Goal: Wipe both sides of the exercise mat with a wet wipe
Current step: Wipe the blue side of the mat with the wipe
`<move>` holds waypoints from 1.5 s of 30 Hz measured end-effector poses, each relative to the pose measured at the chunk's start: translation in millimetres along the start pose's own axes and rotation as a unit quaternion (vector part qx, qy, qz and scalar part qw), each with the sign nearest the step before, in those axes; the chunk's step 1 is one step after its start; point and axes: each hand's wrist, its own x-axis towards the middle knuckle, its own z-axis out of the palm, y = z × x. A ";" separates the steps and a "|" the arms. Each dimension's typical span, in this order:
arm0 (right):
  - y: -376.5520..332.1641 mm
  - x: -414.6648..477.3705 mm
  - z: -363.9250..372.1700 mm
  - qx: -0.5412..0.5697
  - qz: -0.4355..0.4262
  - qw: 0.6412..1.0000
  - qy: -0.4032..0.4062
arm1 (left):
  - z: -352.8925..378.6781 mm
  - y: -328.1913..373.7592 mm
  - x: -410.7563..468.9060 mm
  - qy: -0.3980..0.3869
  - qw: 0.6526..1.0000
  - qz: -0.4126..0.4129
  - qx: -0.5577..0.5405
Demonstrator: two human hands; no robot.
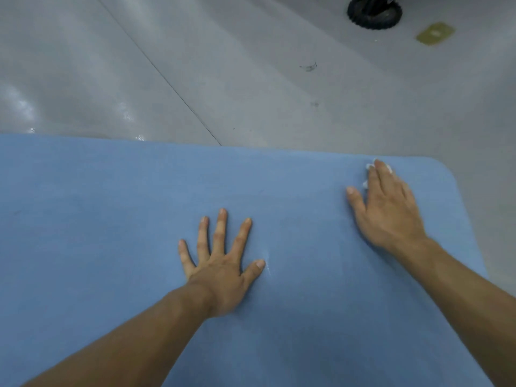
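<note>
Exercise mat (pixel 111 233) lies on grey floor (pixel 251 79); left hand (pixel 220 272) splayed flat, right hand (pixel 388 208) flat, pressing wet wipe (pixel 369 166).

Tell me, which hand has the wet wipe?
The right hand: white wipe peeks from under its fingers. The left hand presses bare mat, fingers spread.

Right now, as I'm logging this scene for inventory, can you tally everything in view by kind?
Hands: 2, the left hand and the right hand
Blue exercise mat: 1
White wet wipe: 1, under the right hand's fingers
Black wheel: 1
Yellowish floor plate: 1
Total: 6
</note>
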 end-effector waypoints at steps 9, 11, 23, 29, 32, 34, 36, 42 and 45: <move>-16.6 -19.1 1.5 0.083 0.018 0.995 -0.051 | -1.2 -0.6 0.5 0.002 1.000 0.011 -0.007; -39.7 -47.0 2.1 0.092 -0.060 0.991 -0.077 | -3.1 -1.8 0.9 0.001 1.000 0.014 -0.010; 28.7 -88.7 -10.7 0.031 0.118 0.993 0.001 | 6.2 -25.9 -4.7 0.083 0.991 0.094 -0.041; -2.8 -93.2 -2.5 0.101 0.172 0.980 -0.027 | 25.4 -74.7 -35.1 0.153 0.971 0.176 0.050; -62.7 -122.2 12.2 0.112 0.047 0.992 -0.045 | 39.0 -97.1 -44.3 0.187 0.963 0.187 0.053; -105.8 -156.9 18.4 0.102 -0.067 0.991 -0.052 | 48.3 -110.2 -47.9 0.190 0.964 0.177 0.054; -138.1 -195.7 24.0 0.077 -0.172 0.980 -0.059 | 57.0 -119.7 -53.6 0.200 0.963 0.171 0.051; -108.7 -219.8 17.7 -0.003 -0.157 0.987 -0.031 | 67.3 -126.9 -77.4 0.187 0.974 0.129 0.022; -52.9 -203.1 8.0 -0.002 -0.006 0.999 -0.034 | 69.1 -123.8 -84.7 0.184 0.975 0.124 0.026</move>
